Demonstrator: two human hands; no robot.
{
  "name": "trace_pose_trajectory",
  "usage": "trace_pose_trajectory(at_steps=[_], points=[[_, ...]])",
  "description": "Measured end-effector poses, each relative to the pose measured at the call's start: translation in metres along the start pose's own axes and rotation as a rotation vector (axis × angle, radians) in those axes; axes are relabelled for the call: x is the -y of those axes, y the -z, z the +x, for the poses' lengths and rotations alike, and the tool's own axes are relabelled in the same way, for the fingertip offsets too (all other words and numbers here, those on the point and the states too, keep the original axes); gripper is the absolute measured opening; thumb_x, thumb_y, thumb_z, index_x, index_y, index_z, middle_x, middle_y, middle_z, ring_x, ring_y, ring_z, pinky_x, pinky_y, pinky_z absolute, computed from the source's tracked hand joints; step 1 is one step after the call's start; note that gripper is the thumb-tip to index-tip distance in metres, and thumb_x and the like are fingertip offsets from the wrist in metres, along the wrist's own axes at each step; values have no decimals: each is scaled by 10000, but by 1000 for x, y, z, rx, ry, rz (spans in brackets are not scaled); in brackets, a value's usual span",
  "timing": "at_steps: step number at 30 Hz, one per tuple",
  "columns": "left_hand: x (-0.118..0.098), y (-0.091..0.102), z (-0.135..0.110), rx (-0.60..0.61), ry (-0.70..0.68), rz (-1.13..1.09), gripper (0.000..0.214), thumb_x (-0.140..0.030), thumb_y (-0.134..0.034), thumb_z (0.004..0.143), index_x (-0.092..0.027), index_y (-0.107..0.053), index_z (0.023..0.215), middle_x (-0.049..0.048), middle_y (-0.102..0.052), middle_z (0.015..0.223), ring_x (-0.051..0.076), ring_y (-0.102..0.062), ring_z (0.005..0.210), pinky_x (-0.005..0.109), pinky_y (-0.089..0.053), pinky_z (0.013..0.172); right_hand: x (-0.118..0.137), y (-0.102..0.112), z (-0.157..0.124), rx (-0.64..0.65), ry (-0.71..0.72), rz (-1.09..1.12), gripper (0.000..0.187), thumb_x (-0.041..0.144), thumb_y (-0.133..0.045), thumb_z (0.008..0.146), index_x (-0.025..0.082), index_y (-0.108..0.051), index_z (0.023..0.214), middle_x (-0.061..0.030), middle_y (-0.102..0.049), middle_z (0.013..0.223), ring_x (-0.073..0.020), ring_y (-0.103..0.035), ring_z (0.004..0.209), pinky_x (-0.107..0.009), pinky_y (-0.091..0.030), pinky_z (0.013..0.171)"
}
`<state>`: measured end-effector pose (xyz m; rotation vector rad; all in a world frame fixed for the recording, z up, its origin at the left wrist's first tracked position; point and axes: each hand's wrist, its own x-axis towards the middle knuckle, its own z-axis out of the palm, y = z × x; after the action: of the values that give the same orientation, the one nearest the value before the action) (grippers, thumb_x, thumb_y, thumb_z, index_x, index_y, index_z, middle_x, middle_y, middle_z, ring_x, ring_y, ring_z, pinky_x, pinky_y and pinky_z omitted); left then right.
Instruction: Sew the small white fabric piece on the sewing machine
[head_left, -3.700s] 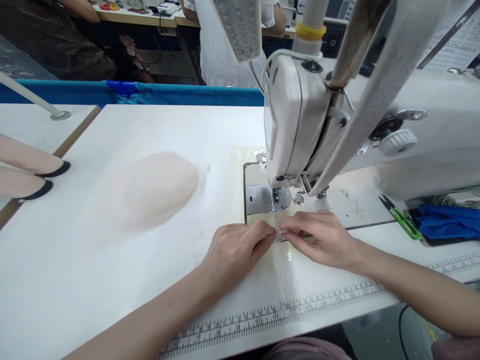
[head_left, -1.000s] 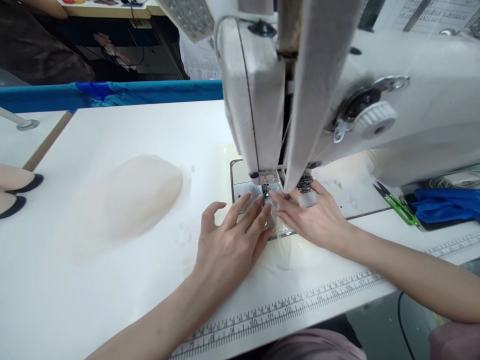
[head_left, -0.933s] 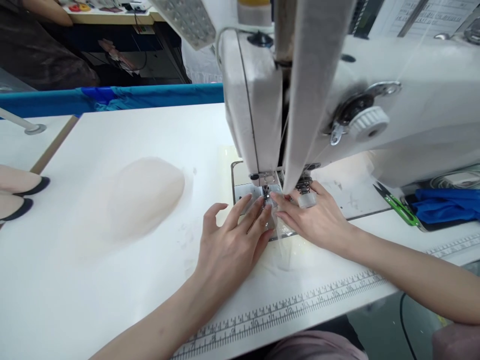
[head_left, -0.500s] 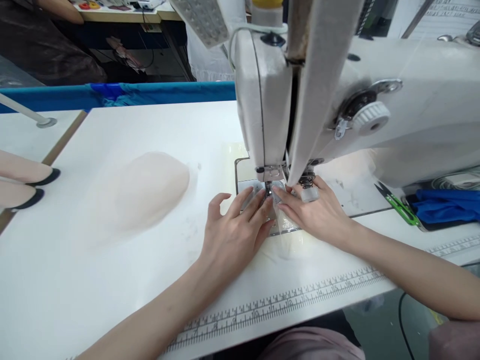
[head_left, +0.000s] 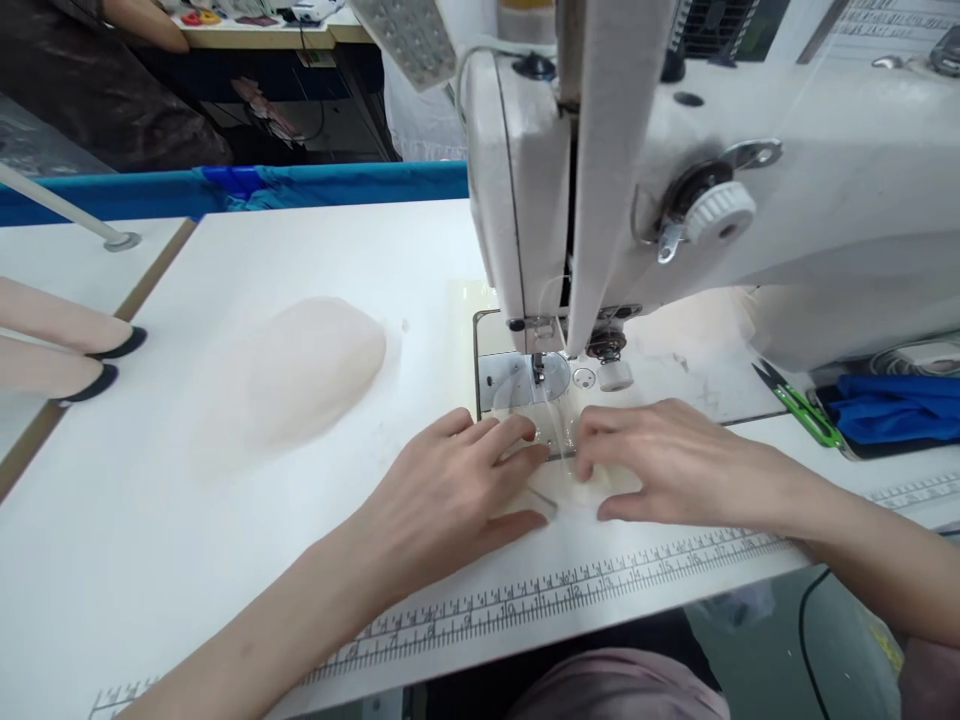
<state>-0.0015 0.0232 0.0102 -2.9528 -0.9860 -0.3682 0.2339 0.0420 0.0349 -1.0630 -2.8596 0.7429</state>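
A white sewing machine (head_left: 517,200) stands over the table, its presser foot (head_left: 538,368) above the metal needle plate (head_left: 495,375). Thin, see-through material (head_left: 551,425) lies in front of the foot; its outline is hard to make out. My left hand (head_left: 465,490) rests at the left of this material, fingers loosely bent and thumb apart. To the right of it, my right hand (head_left: 667,460) has its fingers curled down at the material's edge, with the thumb held away from them. Neither hand visibly pinches anything.
Sheer pale pieces (head_left: 315,370) lie on the white table at left. Green scissors (head_left: 799,405) and a blue cloth (head_left: 896,408) in a dark tray are at right. A printed ruler (head_left: 517,605) runs along the front edge. Beyond the blue rail, a person's arm (head_left: 146,22) shows.
Both hands have drawn back from the presser foot towards the front edge, uncovering the needle plate. The right hand's fingers have curled. The view has shifted slightly.
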Motion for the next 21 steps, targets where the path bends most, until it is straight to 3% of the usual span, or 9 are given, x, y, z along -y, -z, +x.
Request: trace_pose_trajectory(at_steps=[1, 4, 8, 10, 13, 16, 19, 21], points=[[0, 1, 0, 11, -5, 1, 198, -311, -541, 910, -187, -647, 1021, 42, -658, 1009, 135, -580, 651, 299, -411, 582, 1, 1, -1, 28, 0, 17, 56, 220, -683, 811, 237, -638, 839, 48, -633, 925, -100, -575, 648, -240, -345, 526], [-2, 2, 2, -12, 86, -55, 220, -188, -406, 958, -184, -625, 944, 31, -664, 990, 115, -567, 599, 271, -415, 540, -2, 2, -2, -21, -46, 112, 121, 164, -550, 896, 214, -587, 792, 33, -630, 819, -105, -579, 646, -237, -354, 538], [-4, 9, 9, 52, 300, -211, 281, -229, -313, 987, -169, -570, 890, 14, -638, 775, 120, -568, 560, 246, -403, 484, -7, 6, -2, -130, -155, 246, 178, 208, -425, 961, 205, -549, 832, 44, -593, 648, -95, -544, 551, -228, -341, 504], [-4, 12, 14, 88, 353, -232, 271, -283, -336, 984, -168, -560, 885, 5, -615, 729, 124, -558, 534, 247, -403, 469, -7, 7, -1, -171, -151, 218, 148, 257, -465, 952, 206, -557, 847, 43, -603, 671, -95, -539, 563, -227, -340, 510], [2, 10, 23, 136, 365, -239, 263, -353, -484, 922, -149, -584, 1055, 29, -628, 822, 142, -587, 583, 253, -434, 489, -6, 2, 3, -217, -78, 109, 94, 291, -596, 884, 201, -603, 907, 25, -631, 751, -111, -551, 628, -227, -339, 526], [13, 6, 32, 166, 377, -256, 287, -268, -527, 873, -183, -628, 1128, 19, -610, 808, 129, -573, 572, 239, -426, 492, -8, -10, 9, -394, -26, -63, 124, 202, -539, 910, 180, -658, 883, -2, -637, 765, -112, -547, 652, -227, -316, 524], [23, 3, 39, 146, 372, -331, 287, -157, -474, 832, -224, -708, 983, -4, -573, 715, 96, -504, 498, 222, -376, 453, -11, -19, 14, -632, -42, -238, 238, 228, -465, 950, 201, -700, 934, -16, -633, 793, -95, -523, 606, -223, -264, 482], [28, 4, 41, 127, 365, -414, 265, -171, -470, 828, -215, -728, 866, -2, -557, 686, 82, -452, 466, 221, -347, 424, -13, -21, 15, -699, -51, -295, 268, 245, -445, 954, 230, -712, 946, -14, -632, 827, -78, -498, 565, -218, -232, 460]])
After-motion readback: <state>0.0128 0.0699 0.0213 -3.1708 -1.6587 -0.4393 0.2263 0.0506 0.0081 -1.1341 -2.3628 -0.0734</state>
